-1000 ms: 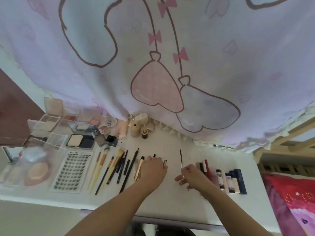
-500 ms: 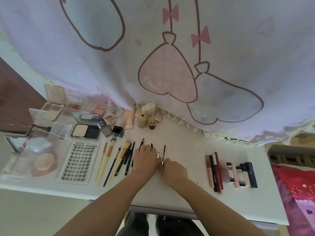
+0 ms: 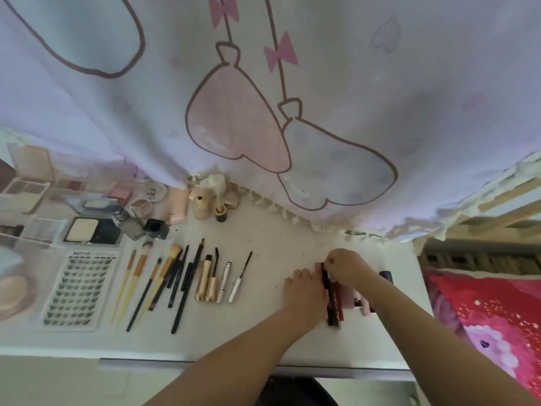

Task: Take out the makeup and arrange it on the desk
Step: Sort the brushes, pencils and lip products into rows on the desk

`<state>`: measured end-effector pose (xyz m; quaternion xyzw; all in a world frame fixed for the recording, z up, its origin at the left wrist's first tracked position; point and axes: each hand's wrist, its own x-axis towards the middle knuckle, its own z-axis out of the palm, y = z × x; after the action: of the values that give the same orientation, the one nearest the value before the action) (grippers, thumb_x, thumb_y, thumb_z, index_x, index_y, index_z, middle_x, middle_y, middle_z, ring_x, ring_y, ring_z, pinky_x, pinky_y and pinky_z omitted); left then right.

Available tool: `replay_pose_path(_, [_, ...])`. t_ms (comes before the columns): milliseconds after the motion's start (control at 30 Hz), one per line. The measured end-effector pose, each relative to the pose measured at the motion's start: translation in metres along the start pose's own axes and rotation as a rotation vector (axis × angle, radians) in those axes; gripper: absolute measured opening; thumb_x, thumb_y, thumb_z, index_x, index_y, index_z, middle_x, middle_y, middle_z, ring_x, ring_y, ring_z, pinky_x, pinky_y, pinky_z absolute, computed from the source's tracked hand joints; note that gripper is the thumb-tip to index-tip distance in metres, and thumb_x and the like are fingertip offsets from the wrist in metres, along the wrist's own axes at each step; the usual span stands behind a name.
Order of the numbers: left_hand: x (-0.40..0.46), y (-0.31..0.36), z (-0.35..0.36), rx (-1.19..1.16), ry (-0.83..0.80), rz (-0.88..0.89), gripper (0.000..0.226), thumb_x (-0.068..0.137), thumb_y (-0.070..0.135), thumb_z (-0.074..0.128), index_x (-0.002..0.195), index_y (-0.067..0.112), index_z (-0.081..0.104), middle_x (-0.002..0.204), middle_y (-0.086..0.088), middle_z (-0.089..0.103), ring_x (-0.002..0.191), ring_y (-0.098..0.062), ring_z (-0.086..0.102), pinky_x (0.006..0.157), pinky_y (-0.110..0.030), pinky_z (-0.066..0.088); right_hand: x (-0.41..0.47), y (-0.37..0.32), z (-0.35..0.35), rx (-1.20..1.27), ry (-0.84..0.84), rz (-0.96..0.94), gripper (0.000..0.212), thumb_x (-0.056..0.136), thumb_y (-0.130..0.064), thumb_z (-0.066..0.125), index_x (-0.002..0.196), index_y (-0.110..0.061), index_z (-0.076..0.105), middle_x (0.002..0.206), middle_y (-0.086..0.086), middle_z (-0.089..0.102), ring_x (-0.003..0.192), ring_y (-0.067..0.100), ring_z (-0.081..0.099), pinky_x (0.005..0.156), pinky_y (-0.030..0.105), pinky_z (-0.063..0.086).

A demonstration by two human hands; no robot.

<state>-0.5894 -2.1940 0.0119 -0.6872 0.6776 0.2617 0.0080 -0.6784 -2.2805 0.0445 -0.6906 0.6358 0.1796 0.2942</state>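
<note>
Makeup lies in rows on the white desk [image 3: 263, 326]. My left hand [image 3: 304, 288] rests on the desk with its fingers against the left side of a slim black tube [image 3: 330, 303]. My right hand [image 3: 347, 266] pinches that tube's far end. A red tube [image 3: 339, 306] lies right beside it. Pink tubes [image 3: 359, 304] and a dark blue tube [image 3: 386, 275] are partly hidden under my right forearm. To the left lie a mascara wand [image 3: 243, 271], a silver tube [image 3: 224, 284] and gold mascara tubes [image 3: 205, 284].
Several brushes [image 3: 152, 282] and a false-lash tray [image 3: 77, 288] fill the left half. Palettes and compacts [image 3: 90, 230] and small bottles [image 3: 202, 205] stand at the back. A printed curtain [image 3: 263, 112] hangs behind the desk. Red bedding [image 3: 491, 317] lies to the right.
Both hands have moved right, from the mascara wand to the lip tubes. The wand now lies on the desk beside the silver tube.
</note>
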Motion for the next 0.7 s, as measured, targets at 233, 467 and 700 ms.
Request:
replay_pose_path(233, [0.011, 0.002, 0.004, 0.000, 0.049, -0.210, 0.038, 0.098, 0.036, 0.030, 0.120, 0.011, 0.048, 0.121, -0.008, 0.051, 0.112, -0.024, 0.045, 0.093, -0.035, 0.034, 0.012, -0.011, 0.008, -0.030, 0.054, -0.069, 0.028, 0.093, -0.034, 0.047, 0.082, -0.011, 0.057, 0.080, 0.005, 0.058, 0.080, 0.023, 0.058, 0.071, 0.029, 0.046])
replay_pose_path(467, [-0.011, -0.034, -0.004, -0.272, 0.130, -0.175, 0.023, 0.098, 0.022, 0.037, 0.110, 0.003, 0.045, 0.110, -0.014, 0.057, 0.101, -0.028, 0.054, 0.076, -0.032, 0.039, 0.005, -0.026, 0.004, 0.356, -0.101, -0.022, 0.042, 0.096, -0.039, 0.043, 0.089, -0.003, 0.065, 0.063, 0.001, 0.063, 0.051, 0.013, 0.052, 0.050, 0.022, 0.040])
replay_pose_path(700, [-0.043, -0.070, -0.038, -0.277, 0.109, -0.028, 0.026, 0.102, 0.032, 0.029, 0.110, 0.011, 0.043, 0.098, -0.009, 0.061, 0.082, -0.028, 0.059, 0.068, -0.037, 0.045, -0.020, -0.051, 0.000, 0.499, -0.328, -0.101, 0.053, 0.098, -0.044, 0.039, 0.102, 0.000, 0.070, 0.058, -0.002, 0.052, 0.042, 0.008, 0.037, 0.041, 0.018, 0.028])
